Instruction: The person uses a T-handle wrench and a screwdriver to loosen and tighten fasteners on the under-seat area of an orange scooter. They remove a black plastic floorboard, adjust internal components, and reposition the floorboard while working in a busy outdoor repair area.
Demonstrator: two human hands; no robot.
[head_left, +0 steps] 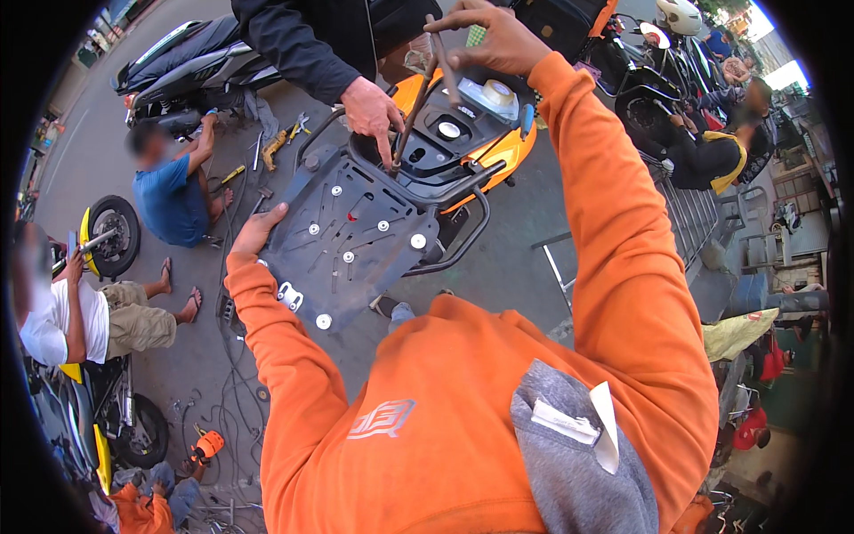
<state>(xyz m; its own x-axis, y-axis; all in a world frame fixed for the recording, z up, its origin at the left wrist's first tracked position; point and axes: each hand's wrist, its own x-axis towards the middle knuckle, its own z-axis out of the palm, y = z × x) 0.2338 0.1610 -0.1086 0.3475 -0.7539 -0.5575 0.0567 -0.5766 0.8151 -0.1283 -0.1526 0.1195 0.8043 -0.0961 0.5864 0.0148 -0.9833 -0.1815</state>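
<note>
My right hand (503, 40) is raised, fingers and thumb around the crossbar of a T-handle wrench (416, 105). The wrench's long shaft slants down to the front of a black top-box rack plate (307, 258), on the tail of a yellow and black motorcycle (507, 153). My left hand (256, 231) grips the plate's left edge, thumb on top; its other fingers are mostly hidden. White round-headed fasteners and slots cover the plate. Another person's hand (372, 111), from a dark sleeve, points a finger at the wrench's lower end.
A clear box with a tape roll (496, 93) sits on the motorcycle's seat area. A person in blue (169, 200) crouches left, near tools and a hammer (263, 196). Cables (233, 383) trail over the ground. A metal ladder (685, 218) and parked motorcycles stand right.
</note>
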